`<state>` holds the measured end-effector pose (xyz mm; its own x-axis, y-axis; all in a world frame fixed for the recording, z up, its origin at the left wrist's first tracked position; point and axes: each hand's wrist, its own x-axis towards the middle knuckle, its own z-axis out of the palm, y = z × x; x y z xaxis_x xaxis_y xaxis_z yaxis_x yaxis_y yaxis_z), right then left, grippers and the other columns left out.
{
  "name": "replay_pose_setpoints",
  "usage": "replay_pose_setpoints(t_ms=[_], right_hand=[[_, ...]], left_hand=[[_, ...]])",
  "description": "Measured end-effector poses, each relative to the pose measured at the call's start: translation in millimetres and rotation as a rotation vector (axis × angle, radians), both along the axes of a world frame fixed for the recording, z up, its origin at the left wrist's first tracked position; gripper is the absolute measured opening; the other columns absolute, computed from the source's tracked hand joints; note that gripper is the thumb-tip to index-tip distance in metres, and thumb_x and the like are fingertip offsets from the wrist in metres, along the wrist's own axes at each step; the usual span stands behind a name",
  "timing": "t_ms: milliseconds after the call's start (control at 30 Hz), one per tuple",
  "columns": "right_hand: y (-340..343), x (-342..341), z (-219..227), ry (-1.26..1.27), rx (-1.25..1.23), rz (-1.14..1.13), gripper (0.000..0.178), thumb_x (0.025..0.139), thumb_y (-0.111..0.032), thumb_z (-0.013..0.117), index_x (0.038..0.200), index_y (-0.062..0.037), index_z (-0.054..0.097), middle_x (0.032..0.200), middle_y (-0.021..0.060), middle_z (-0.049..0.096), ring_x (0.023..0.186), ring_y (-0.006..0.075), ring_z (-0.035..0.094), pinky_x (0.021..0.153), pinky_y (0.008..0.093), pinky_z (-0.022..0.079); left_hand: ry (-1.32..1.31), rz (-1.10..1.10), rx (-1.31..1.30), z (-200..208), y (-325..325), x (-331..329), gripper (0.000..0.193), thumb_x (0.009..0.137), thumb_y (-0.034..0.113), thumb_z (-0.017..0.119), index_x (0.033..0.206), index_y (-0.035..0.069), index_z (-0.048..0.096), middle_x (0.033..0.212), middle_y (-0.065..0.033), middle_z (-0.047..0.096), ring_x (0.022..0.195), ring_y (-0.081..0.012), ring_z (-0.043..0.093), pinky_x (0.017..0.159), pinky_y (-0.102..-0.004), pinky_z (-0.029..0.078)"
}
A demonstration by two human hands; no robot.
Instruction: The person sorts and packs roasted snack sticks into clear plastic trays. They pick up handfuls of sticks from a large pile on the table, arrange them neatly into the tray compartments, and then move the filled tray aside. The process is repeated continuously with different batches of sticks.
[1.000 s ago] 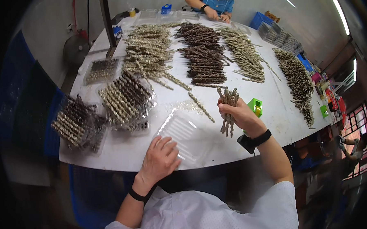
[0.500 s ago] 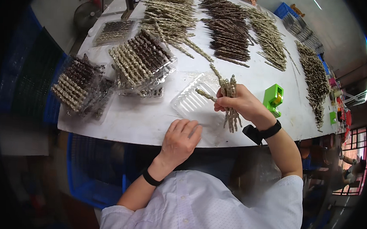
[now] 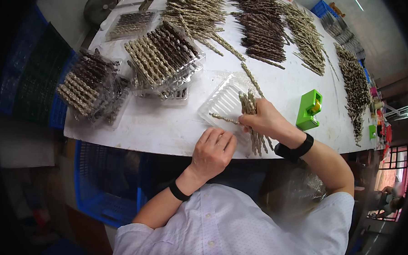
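A bunch of glittery pale-gold twisted sticks (image 3: 248,103) is held in my right hand (image 3: 270,120), its fingers closed around the middle. One gold stick (image 3: 223,118) juts out sideways from my right fingertips. Beneath the bunch lies a clear ribbed plastic tray (image 3: 221,98), partly hidden by the sticks and hand. My left hand (image 3: 213,153) is at the table's front edge, just left of the bunch. Its fingers are loosely bent and a little apart, with nothing visible in them. Behind my right hand another gold stick (image 3: 251,78) lies on the table.
Filled clear trays (image 3: 164,57) of gold and brown sticks are stacked at left, beside another stack (image 3: 85,92). Across the back lie piles of gold sticks (image 3: 195,13), brown sticks (image 3: 262,34) and more at right (image 3: 353,88). A green tape dispenser (image 3: 309,109) stands right of my hand.
My right hand has lowered slightly toward the table's front edge with the bunch. My left hand has moved right, closer to it. The whole view has shifted a little.
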<state>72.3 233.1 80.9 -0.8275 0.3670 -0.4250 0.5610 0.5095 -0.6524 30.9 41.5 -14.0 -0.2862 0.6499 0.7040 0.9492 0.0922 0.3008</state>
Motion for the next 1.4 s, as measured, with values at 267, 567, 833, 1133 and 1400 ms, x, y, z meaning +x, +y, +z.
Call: replay_pose_setpoints(t_ms=[267, 567, 833, 1133, 1400], right_hand=[[-4, -7, -9, -0.044, 0.02, 0.052, 0.022, 0.078, -0.017, 0.065, 0.077, 0.004, 0.067, 0.065, 0.0167, 0.068, 0.062, 0.0274, 0.069, 0.063, 0.0402, 0.054], [-16, -11, -15, -0.029, 0.167, 0.146, 0.028, 0.079, -0.02, 0.066, 0.085, 0.0071, 0.067, 0.078, 0.0287, 0.069, 0.077, 0.0417, 0.07, 0.072, 0.0463, 0.055], [7, -11, -17, 0.016, -0.087, 0.054, 0.02, 0.09, -0.016, 0.068, 0.09, 0.0038, 0.066, 0.075, 0.0116, 0.069, 0.067, 0.0176, 0.067, 0.061, 0.0337, 0.051], [24, 14, 38, -0.085, 0.082, 0.24, 0.024, 0.084, -0.021, 0.075, 0.087, -0.0002, 0.063, 0.069, 0.0129, 0.064, 0.066, 0.0248, 0.064, 0.063, 0.0404, 0.049], [17, 21, -11, -0.053, 0.605, 0.591, 0.031, 0.081, -0.029, 0.077, 0.094, -0.0037, 0.062, 0.079, 0.0163, 0.068, 0.082, 0.0383, 0.068, 0.07, 0.0468, 0.054]], left_hand=[[-0.022, -0.047, 0.003, -3, 6, 1, 0.022, 0.072, 0.006, 0.065, 0.092, -0.004, 0.067, 0.099, -0.0127, 0.065, 0.094, -0.0277, 0.063, 0.084, -0.037, 0.055], [-0.071, -0.101, -0.016, -2, 2, -4, 0.025, 0.074, 0.007, 0.065, 0.095, -0.005, 0.067, 0.104, -0.0151, 0.065, 0.101, -0.03, 0.063, 0.091, -0.0397, 0.054], [-0.121, -0.076, -0.14, 10, 2, -18, 0.041, 0.07, 0.012, 0.081, 0.106, 0.002, 0.067, 0.112, -0.0122, 0.062, 0.109, -0.0313, 0.058, 0.1, -0.0476, 0.046], [-0.134, -0.052, -0.173, 14, 3, -16, 0.035, 0.073, 0.012, 0.079, 0.105, 0.004, 0.068, 0.11, -0.0122, 0.063, 0.108, -0.0312, 0.059, 0.1, -0.0474, 0.046], [-0.153, -0.051, -0.199, 18, 3, -16, 0.036, 0.075, 0.012, 0.078, 0.108, 0.003, 0.067, 0.11, -0.0118, 0.063, 0.108, -0.0316, 0.059, 0.102, -0.0474, 0.045]])
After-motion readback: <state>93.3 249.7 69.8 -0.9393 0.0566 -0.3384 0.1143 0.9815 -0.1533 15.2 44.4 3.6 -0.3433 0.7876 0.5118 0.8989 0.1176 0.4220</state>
